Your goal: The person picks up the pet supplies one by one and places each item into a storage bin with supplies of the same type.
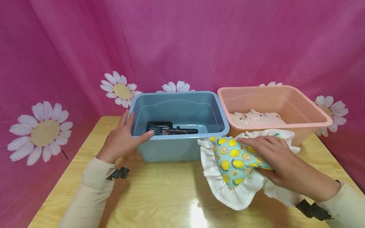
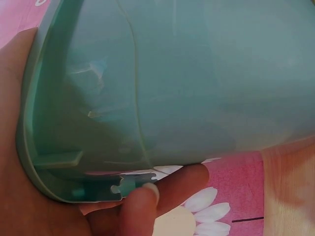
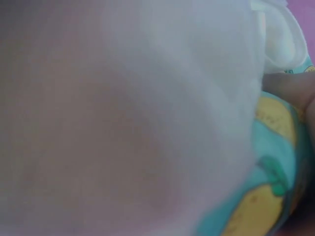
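My right hand (image 1: 280,158) grips a lemon-print cloth (image 1: 234,158) with a wide white ruffled edge, thumb under it and fingers over the top. The cloth is bunched and hangs in front of the two bins, overlapping the pink bin's front wall. White ruffle fills most of the right wrist view, beside the lemon print (image 3: 275,196). At the front left corner of the blue bin (image 1: 171,148), my left hand (image 1: 121,139) holds the rim. Its fingertips (image 2: 140,206) curl under the lip in the left wrist view.
Inside the blue bin lie black slotted kitchen utensils (image 1: 159,125) and a brownish flat piece (image 1: 174,132). The pink bin (image 1: 310,126), beside it on the right, holds a cream printed cloth (image 1: 256,118). Both stand on a wooden table (image 1: 159,190) before a magenta flowered curtain (image 1: 176,44).
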Tool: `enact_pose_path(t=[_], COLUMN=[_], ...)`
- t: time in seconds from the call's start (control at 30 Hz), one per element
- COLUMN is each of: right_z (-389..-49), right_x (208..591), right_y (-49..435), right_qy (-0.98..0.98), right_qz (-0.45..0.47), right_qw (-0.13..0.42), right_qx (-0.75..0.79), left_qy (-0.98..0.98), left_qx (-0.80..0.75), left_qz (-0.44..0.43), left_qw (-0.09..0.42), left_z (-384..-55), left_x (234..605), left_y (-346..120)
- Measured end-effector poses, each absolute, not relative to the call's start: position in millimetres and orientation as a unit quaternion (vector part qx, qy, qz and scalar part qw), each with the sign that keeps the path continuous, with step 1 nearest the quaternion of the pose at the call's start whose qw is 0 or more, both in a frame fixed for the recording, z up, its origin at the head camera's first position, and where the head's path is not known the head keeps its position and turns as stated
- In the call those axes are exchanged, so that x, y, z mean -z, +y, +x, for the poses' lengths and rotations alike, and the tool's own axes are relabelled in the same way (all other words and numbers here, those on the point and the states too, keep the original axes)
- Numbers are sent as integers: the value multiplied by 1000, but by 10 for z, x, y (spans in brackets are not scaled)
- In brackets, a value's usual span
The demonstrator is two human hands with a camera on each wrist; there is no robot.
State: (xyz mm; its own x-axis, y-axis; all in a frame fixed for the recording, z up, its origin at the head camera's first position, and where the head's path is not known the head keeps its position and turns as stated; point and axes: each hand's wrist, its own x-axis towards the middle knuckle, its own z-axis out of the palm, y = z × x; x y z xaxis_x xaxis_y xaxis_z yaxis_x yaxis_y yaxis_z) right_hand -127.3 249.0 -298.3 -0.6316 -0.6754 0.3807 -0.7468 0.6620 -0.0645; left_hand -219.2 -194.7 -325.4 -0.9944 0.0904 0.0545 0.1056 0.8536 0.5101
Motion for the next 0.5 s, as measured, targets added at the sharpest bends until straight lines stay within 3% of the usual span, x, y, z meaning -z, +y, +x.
enact_pose_path(t=[0.5], right_z=[-1261], right_x=[2799], right_y=[2706], right_qy=[-884], right_qz=[392], right_qw=[240], right_qx=[-81], left_qy=[-962], left_qx=[266], left_qz=[-53], left_qw=[20], left_z=[-2204], left_x=[3269], left_y=[-1954])
